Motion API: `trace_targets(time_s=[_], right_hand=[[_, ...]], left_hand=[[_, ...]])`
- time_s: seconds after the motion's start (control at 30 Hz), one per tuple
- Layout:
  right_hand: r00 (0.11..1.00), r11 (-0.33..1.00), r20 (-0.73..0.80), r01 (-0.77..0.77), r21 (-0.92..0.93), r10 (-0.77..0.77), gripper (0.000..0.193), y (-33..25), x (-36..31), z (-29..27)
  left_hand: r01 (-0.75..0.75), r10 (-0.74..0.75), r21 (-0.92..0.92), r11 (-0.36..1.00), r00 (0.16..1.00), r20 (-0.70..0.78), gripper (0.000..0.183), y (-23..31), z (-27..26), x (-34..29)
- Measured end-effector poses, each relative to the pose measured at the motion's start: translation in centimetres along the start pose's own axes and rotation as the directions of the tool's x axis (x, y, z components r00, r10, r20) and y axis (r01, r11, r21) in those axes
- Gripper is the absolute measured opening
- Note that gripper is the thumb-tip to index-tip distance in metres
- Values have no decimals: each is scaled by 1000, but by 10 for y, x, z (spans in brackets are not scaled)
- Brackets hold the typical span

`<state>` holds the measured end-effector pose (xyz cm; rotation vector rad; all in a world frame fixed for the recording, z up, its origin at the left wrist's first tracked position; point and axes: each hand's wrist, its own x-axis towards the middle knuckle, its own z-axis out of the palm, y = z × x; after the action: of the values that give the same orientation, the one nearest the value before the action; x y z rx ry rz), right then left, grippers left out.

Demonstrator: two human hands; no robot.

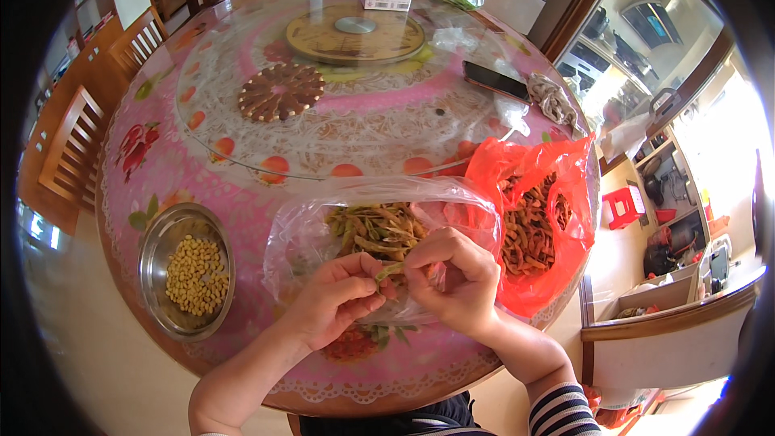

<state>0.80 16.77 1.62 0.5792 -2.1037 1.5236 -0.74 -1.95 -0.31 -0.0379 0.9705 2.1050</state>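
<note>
Slim yellow-green bean pod pinched in fingers of our left hand and right hand over clear plastic bag, so squeezing too hard could make us spill its contents there.

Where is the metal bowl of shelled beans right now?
In the head view, the metal bowl sits near the round table's left edge, left of the clear plastic bag and the left hand.

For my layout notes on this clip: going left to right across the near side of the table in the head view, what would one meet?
Metal bowl of pale yellow beans → left hand → green pod → right hand → red plastic bag of brown pods.
</note>
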Motion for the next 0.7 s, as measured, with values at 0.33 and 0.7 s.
trace_targets(time_s=[0.33, 0.7], right_hand=[[996, 1000, 82, -16, -26, 18, 16, -3, 0, -2], [1000, 1000, -2, 9, 1, -9, 17, -1, 2, -5]], left_hand=[[-2, 16, -124, 992, 994, 108, 13, 1, 2, 4], [-19, 20, -69, 997, 1000, 14, 11, -4, 1, 2]])
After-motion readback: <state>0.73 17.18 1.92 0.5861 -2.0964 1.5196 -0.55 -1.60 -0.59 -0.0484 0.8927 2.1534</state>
